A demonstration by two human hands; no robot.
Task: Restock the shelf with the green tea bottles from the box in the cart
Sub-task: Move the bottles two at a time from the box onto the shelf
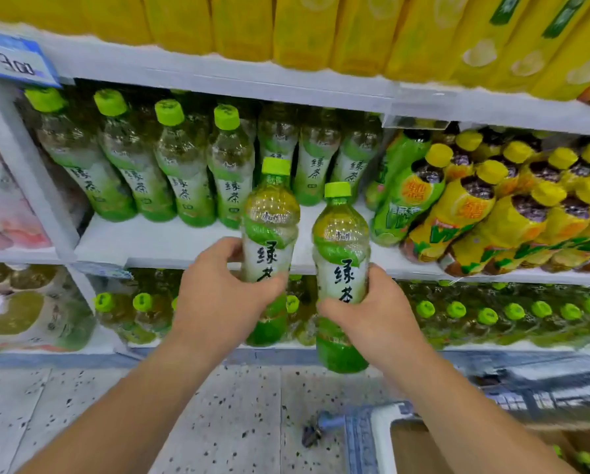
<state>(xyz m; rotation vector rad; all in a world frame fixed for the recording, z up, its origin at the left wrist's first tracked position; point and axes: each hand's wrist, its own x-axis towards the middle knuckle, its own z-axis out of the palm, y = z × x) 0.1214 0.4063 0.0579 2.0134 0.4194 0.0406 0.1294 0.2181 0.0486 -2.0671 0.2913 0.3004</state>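
Nearest the camera, two bare forearms reached forward and up from the lower edge; beside the right one sat the corner of the cart point(362, 436) and the brown cardboard box point(420, 449) in it, with a few green caps just visible inside at the far right. The left hand point(215, 295) was wrapped around the lower label of one green tea bottle point(269, 234); the right hand point(379, 313) was closed on a second green tea bottle point(341, 268) at about the same height on its body. Both bottles stood upright, long axes vertical, caps up, side by side but not touching; the left one was held a little higher and seemed nearer the shelf. The bare white strip of the middle shelf point(156, 241) lay directly ahead of and behind the bottles, in front of the standing row of shelved green tea bottles point(180, 172); the open patch sat mostly ahead of the left hand, so that hand looked better placed to set down first. The bottles were clear ribbed plastic, waisted, with glossy green-and-white sleeves and ridged lime caps; to the right leaned yellow-capped bottles point(468, 213), tilted against one another; above ran yellow cartons point(307, 29); the floor point(81, 415) was speckled terrazzo.
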